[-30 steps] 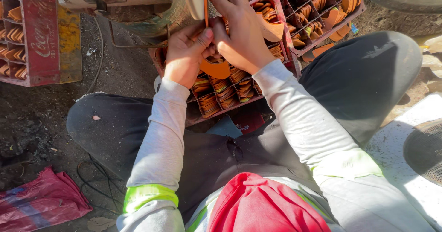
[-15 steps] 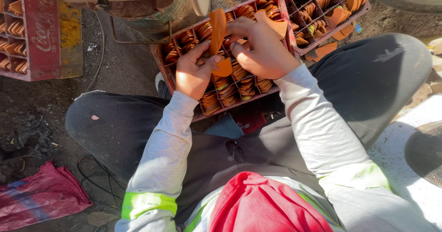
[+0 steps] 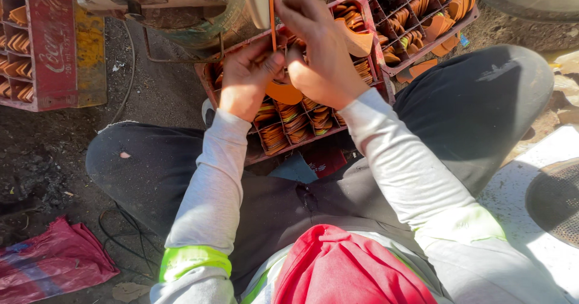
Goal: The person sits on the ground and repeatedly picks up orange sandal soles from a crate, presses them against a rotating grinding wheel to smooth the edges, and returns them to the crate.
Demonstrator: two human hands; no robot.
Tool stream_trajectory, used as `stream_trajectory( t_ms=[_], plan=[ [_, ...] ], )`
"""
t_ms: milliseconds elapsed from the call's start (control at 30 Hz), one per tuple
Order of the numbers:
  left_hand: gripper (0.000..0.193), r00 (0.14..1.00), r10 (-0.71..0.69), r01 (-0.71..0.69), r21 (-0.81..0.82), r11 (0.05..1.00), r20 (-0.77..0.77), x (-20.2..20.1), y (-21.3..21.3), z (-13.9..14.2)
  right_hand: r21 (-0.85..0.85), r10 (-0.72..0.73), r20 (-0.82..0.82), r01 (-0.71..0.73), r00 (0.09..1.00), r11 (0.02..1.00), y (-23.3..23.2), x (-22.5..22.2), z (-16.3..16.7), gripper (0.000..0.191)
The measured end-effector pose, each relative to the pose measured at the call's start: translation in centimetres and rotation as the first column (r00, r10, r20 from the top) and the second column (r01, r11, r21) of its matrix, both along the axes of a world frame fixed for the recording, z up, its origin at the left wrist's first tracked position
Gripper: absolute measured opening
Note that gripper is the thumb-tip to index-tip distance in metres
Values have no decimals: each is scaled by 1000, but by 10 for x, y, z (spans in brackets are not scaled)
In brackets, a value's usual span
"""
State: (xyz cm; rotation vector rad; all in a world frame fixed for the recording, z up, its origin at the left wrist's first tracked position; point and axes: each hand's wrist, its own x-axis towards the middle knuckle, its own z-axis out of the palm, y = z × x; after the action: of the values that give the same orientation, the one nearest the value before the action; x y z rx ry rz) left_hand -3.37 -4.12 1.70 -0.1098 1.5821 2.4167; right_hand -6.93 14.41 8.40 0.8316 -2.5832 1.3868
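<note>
Hands meet above a red divided crate [image 3: 369, 63] resting on the seated person's lap. The left hand [image 3: 244, 81] and right hand [image 3: 322, 57] both close their fingers on a stack of orange leather pieces [image 3: 283, 91], holding it just over compartments packed with similar orange pieces [image 3: 289, 126].

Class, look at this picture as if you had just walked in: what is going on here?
A person sits on the ground with a red crate of stacked orange pieces on the lap. The left hand and right hand meet over the crate, together holding one orange piece up against a thin orange strip by a worn machine. More filled crates stand around.
</note>
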Motion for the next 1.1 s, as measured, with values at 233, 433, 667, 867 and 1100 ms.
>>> stream_trajectory(
  t_ms=[233,433,667,867,1100],
  plan=[
    [41,985,-30,-60,-492,869,-172,13,9,-8,-158,119,497,-45,860,986,25,6,-4,45],
    [37,999,-50,50,-27,998,-4,-10,0,7,-117,-19,126,34,992,993,-4,-1,-14,56],
    [30,999,-33,28,173,985,26,-22,-2,16,-60,-103,-66,99,992,993,-15,-16,-21,70],
    [31,994,-41,46,-47,998,101,5,-3,22,-1,24,46,-24,999,1000,0,9,-13,73],
    [25,969,-86,-84,-637,766,-232,36,40,34,-6,42,511,-46,859,999,21,13,-8,40]
  ],
)
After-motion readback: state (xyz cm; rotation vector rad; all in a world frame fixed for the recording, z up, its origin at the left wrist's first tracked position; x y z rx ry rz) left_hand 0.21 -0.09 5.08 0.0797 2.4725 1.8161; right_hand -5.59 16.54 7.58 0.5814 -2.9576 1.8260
